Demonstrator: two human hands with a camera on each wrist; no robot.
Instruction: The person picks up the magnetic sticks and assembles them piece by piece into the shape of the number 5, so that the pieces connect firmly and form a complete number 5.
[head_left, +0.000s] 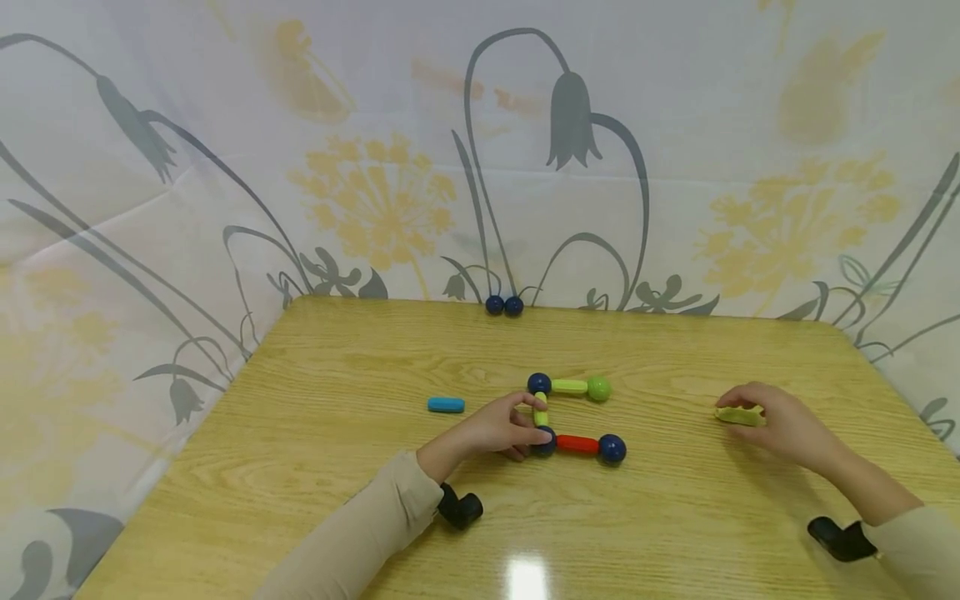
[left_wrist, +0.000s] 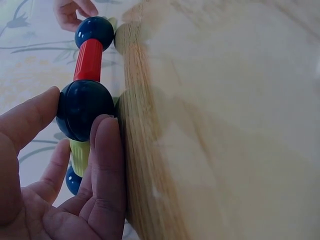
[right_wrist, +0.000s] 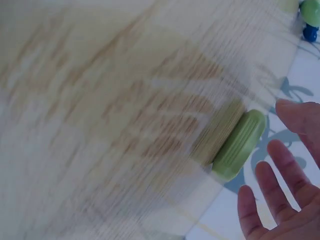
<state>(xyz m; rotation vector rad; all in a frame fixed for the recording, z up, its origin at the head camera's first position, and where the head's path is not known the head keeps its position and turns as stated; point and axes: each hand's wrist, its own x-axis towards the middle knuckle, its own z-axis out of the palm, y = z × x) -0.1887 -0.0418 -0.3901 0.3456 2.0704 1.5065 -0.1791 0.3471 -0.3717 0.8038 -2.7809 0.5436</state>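
My left hand (head_left: 497, 427) pinches a dark blue ball (left_wrist: 86, 110) at the corner of a small assembly of balls and rods. A red rod (head_left: 577, 444) runs right from it to another dark blue ball (head_left: 612, 449). Away from me, a yellow-green rod (head_left: 541, 410) links the corner to a third blue ball (head_left: 538, 383), followed by a second yellow-green rod (head_left: 569, 387) and a green ball (head_left: 598, 388). At the right, my right hand (head_left: 783, 427) hovers around a loose light green rod (right_wrist: 239, 145), fingers spread and apart from it in the right wrist view.
A blue rod (head_left: 446, 405) lies left of the assembly. Two dark blue balls (head_left: 504, 306) sit side by side at the wooden table's (head_left: 360, 350) far edge. Behind the table hangs a flower-patterned cloth (head_left: 480, 208).
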